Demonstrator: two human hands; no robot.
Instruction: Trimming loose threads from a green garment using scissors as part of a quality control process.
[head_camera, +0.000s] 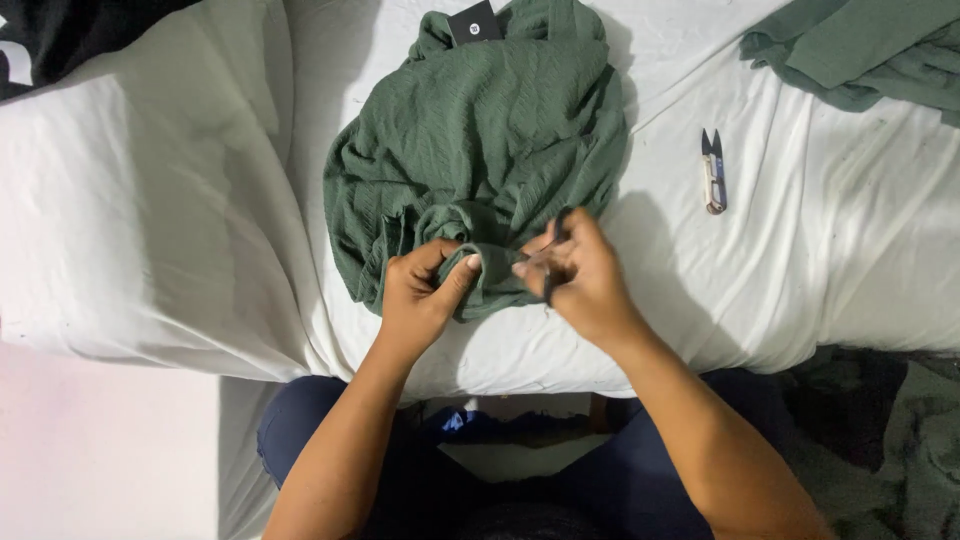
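I am leaning over a bed covered in a white sheet (150, 200), both forearms reaching up from the bottom of the view and angling inward to meet at the near edge of a crumpled dark green ribbed knit garment (480, 140). My left hand (425, 290) is curling shut on a bunched fold of that fabric, thumb pressing across the top and knuckles facing me. My right hand (580, 275) is closing around a small dark tool (553, 262), too hidden to identify, its fingertips pinching at the same fold just beside my left thumb. The garment is lying in the middle of the bed, directly ahead of me. A pair of small thread snips (713, 172) is lying on the sheet well to the right, and another green cloth (870, 50) is heaped at the far right corner.
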